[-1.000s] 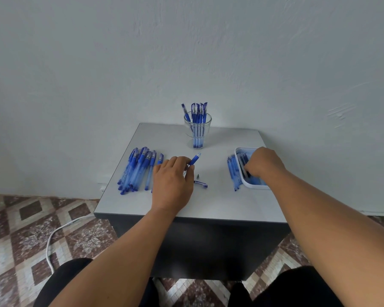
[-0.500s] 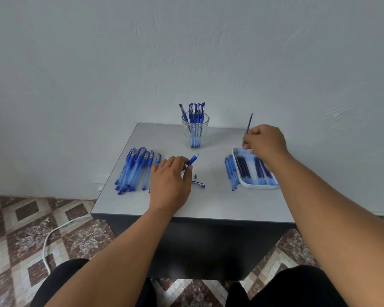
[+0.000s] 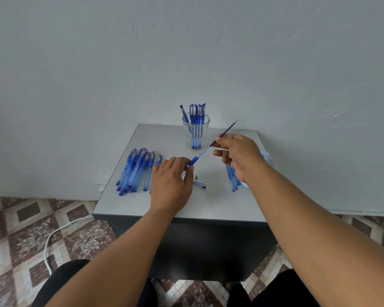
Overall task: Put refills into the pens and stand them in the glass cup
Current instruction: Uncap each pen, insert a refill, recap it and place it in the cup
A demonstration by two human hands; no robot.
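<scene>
Against the pale wall stands a small grey table [image 3: 208, 202], set on a patterned tile floor [image 3: 20, 229] where a white cable [image 3: 53, 235] trails. Over the tabletop, the person's left hand [image 3: 171, 185] has its fingers curled round a pen barrel [image 3: 193, 161], gripping it by the blue grip section with the open end aimed up and to the right. The right hand [image 3: 237, 156] pinches a thin refill [image 3: 225, 132] between thumb and fingertips, its lower end meeting the barrel's mouth; whether it has entered I cannot tell. On the left of the table lies a spread of blue pens [image 3: 138, 170], packed side by side. At the far edge a glass cup [image 3: 196, 131] holds several finished pens [image 3: 196, 114] upright, caps up. More blue pieces [image 3: 232, 178] lie just beside the right wrist, next to a white tray [image 3: 267, 159] mostly hidden behind the hand. Near the left hand's fingertips, a blue pen cap [image 3: 199, 185] rests on the tabletop, and just beyond it a tiny metal tip piece [image 3: 196, 177] stands apart.
</scene>
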